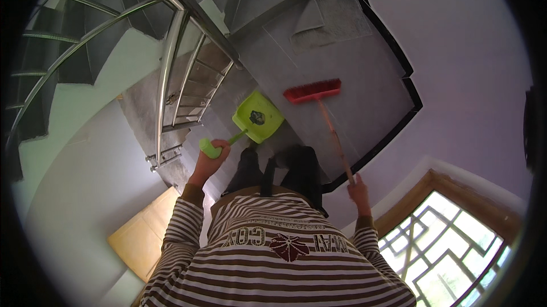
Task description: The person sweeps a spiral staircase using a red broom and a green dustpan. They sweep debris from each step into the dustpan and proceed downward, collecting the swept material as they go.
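Note:
My left hand (212, 162) is closed round the green handle of a dustpan (263, 134), whose bright green pan hangs or rests low in front of my legs. A dark grey clump of debris (257, 118) lies in the pan. On the right, my right hand (358, 189) grips the upper end of a long reddish stick, the handle of a broom (312, 91). Its red bristle head is on the grey tiled floor ahead, to the right of the dustpan and apart from it.
A grey mat (332, 22) with one corner folded over lies on the landing farther ahead. Shiny metal stair railing (166, 79) and dark steps are at the left. A cardboard sheet (145, 230) stands lower left. A wood-framed window (450, 238) with a lattice is lower right.

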The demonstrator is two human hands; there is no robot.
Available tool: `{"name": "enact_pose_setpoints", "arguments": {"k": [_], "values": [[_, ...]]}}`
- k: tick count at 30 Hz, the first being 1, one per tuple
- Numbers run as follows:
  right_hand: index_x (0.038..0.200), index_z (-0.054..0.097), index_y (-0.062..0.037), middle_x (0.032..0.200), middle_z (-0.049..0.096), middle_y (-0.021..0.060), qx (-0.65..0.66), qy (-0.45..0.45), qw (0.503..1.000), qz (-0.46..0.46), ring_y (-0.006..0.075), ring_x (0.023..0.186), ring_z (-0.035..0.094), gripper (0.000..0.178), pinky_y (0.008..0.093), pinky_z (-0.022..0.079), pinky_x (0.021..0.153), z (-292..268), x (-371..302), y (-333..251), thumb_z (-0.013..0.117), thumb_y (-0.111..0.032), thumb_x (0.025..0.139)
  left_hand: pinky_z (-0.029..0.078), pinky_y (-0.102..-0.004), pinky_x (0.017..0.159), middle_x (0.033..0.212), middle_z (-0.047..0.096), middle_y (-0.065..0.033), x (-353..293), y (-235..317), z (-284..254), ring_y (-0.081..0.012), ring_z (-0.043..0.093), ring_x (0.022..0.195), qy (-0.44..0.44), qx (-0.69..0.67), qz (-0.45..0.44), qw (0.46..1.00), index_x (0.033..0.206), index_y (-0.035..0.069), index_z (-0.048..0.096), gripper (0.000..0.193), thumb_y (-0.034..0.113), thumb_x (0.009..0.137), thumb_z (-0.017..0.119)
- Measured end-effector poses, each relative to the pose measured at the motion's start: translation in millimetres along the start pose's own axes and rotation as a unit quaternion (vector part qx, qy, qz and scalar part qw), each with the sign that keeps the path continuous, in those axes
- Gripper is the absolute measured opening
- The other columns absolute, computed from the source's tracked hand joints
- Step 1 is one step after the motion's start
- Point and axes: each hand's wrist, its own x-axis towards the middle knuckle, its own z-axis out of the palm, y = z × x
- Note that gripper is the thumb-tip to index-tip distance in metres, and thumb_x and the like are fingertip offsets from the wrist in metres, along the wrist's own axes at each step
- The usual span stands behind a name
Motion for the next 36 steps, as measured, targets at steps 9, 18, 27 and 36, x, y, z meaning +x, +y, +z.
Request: {"name": "enact_pose_setpoints", "arguments": {"k": [9, 18, 27, 36], "values": [[0.136, 0.059, -0.0252, 0.094, 0.070, 0.0199, -0.034, 0.061, 0.997, 0.020, 0.0407, 0.086, 0.067, 0.041, 0.0457, 0.053, 0.072, -57.7, -12.8, -170.5, 0.060, -0.021, 0.095, 0.052, -0.0345, 0.072, 0.090, 0.071, -0.0097, 34.6, -66.7, -48.6, -0.0225, 0.068, 0.079, -0.012, 0.011, 0.036, 0.999, 0.092, 0.003, 0.069, 0.013, 0.015, 0.087, 0.071], [0.140, 0.054, -0.0306, 0.099, 0.069, 0.0183, -0.103, 0.063, 0.987, -0.102, 0.0391, 0.089, 0.066, 0.040, 0.0492, 0.053, 0.077, -4.6, 83.0, -266.9, 0.050, -0.027, 0.100, 0.054, -0.0365, 0.072, 0.089, 0.071, -0.0136, 22.9, -92.1, -67.3, -0.0307, 0.069, 0.081, -0.020, 0.034, 0.162, 0.986, 0.092, 0.002, 0.068, 0.011, 0.011, 0.085, 0.070], [0.141, 0.051, -0.0275, 0.108, 0.067, 0.0216, -0.061, 0.067, 0.995, 0.052, 0.0432, 0.101, 0.063, 0.041, 0.0533, 0.051, 0.084, 76.4, -16.0, -249.0, 0.050, -0.029, 0.100, 0.053, -0.0359, 0.072, 0.091, 0.072, -0.0122, 45.1, -110.9, -78.9, -0.0270, 0.069, 0.081, -0.078, 0.013, 0.135, 0.988, 0.092, 0.003, 0.068, 0.009, 0.008, 0.085, 0.070], [0.138, 0.057, -0.0230, 0.105, 0.069, 0.0212, 0.127, 0.061, 0.981, 0.131, 0.0394, 0.098, 0.068, 0.042, 0.0446, 0.053, 0.084, 65.7, -152.2, -250.0, 0.058, -0.017, 0.096, 0.052, -0.0340, 0.075, 0.094, 0.070, -0.0128, 56.2, -127.4, -77.1, -0.0216, 0.066, 0.083, -0.110, -0.002, 0.167, 0.980, 0.093, 0.001, 0.066, 0.010, 0.008, 0.087, 0.069]]}}
